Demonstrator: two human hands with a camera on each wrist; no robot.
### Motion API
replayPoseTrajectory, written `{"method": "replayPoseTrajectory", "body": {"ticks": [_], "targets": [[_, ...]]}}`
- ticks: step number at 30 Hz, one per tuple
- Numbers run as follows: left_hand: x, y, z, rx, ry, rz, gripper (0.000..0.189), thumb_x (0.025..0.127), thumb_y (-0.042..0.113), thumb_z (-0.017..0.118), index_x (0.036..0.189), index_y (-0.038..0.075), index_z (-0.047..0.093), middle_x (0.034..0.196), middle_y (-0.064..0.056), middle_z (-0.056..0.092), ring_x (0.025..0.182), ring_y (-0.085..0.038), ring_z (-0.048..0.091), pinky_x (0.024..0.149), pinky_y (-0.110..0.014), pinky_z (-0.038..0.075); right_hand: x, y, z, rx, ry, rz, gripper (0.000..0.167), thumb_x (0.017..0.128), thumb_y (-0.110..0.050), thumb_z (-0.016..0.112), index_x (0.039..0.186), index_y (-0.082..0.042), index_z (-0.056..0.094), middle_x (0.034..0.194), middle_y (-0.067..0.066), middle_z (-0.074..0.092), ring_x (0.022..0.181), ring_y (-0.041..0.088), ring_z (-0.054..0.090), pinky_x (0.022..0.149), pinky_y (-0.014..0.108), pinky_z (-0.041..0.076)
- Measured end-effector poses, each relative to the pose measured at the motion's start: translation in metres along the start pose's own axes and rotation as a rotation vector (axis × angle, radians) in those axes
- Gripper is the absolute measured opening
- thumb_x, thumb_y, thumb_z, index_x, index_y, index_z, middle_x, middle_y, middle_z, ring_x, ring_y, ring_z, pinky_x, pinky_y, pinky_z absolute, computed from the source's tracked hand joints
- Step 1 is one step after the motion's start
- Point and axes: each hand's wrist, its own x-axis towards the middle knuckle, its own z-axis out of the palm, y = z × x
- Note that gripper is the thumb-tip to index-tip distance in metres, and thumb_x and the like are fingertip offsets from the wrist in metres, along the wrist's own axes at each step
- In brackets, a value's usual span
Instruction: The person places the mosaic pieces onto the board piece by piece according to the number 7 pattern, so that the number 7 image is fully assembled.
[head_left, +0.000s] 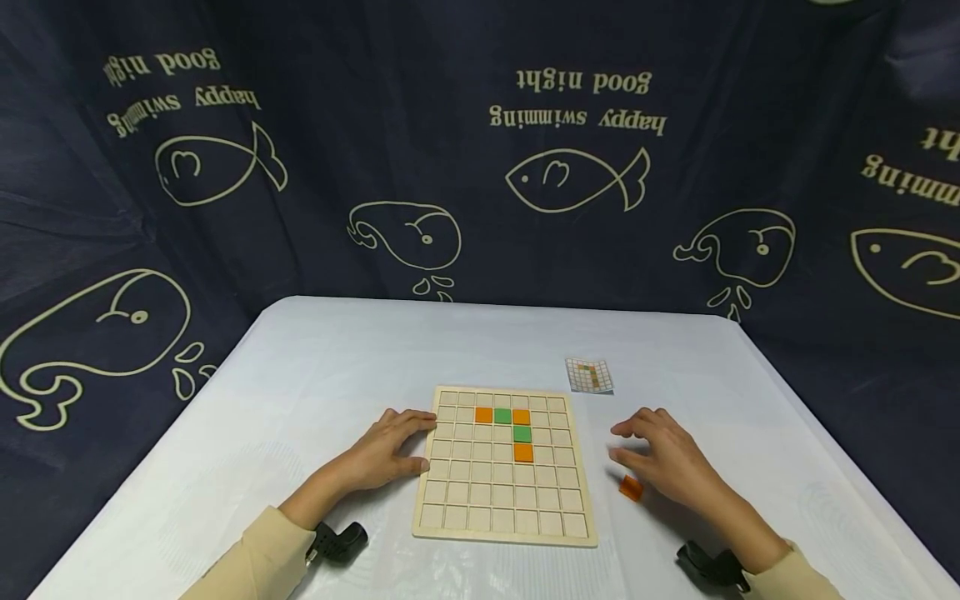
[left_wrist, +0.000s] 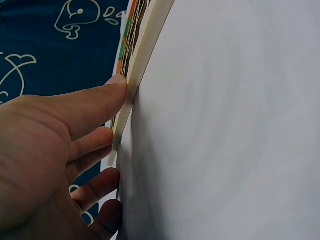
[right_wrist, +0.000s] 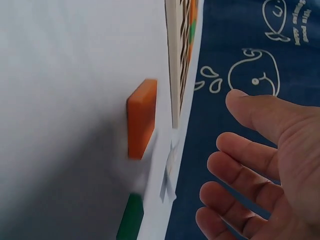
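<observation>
A pale wooden grid board (head_left: 480, 496) lies on the table, with orange and green square tiles (head_left: 522, 434) set in its cells. Three tiles run across near the top, and two more go down from the right-hand one. My left hand (head_left: 386, 450) rests at the board's left edge, thumb and fingertips touching the rim, as the left wrist view also shows. To the right of the board, my right hand (head_left: 663, 458) hovers with loosely bent fingers and holds nothing. Below its fingers lies a loose orange tile (head_left: 631, 488). A green tile (right_wrist: 131, 217) shows in the right wrist view, hidden in the head view.
A small printed card (head_left: 589, 376) with a coloured grid pattern lies behind the board, to its right. White cloth covers the table (head_left: 360, 350). A dark blue curtain (head_left: 480, 167) with fish and whale drawings hangs behind it.
</observation>
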Motion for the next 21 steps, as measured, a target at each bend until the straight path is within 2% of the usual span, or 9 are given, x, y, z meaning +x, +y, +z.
{"method": "replayPoseTrajectory", "body": {"ticks": [6,16,21], "targets": [[0.000,0.000,0.000,0.021,0.003,0.002,0.055,0.083,0.025,0.070,0.133,0.009,0.052,0.143,-0.003,0.046,0.112,-0.018,0.040,0.096,-0.045,0.033,-0.007,0.006,-0.007,-0.008,-0.002,0.047,0.023,0.076,-0.028,0.078,0.095,-0.017,0.072,0.089,-0.007,0.061,0.086,0.012,0.050,0.072,0.033,0.043],[0.000,0.000,0.000,0.010,-0.002,0.003,0.055,0.084,0.025,0.070,0.132,0.007,0.052,0.143,-0.004,0.046,0.115,-0.021,0.040,0.096,-0.048,0.033,-0.024,0.020,-0.013,-0.049,0.006,0.090,0.023,0.075,-0.028,0.078,0.094,-0.017,0.071,0.088,-0.008,0.061,0.086,0.014,0.052,0.070,0.031,0.043],[0.000,0.000,0.000,0.015,-0.001,0.001,0.055,0.084,0.026,0.070,0.132,0.008,0.053,0.143,-0.004,0.047,0.115,-0.020,0.041,0.096,-0.048,0.033,-0.031,0.025,-0.014,-0.053,0.021,0.074,0.024,0.073,-0.029,0.079,0.093,-0.018,0.071,0.086,-0.009,0.060,0.083,0.012,0.051,0.069,0.029,0.042]]}}
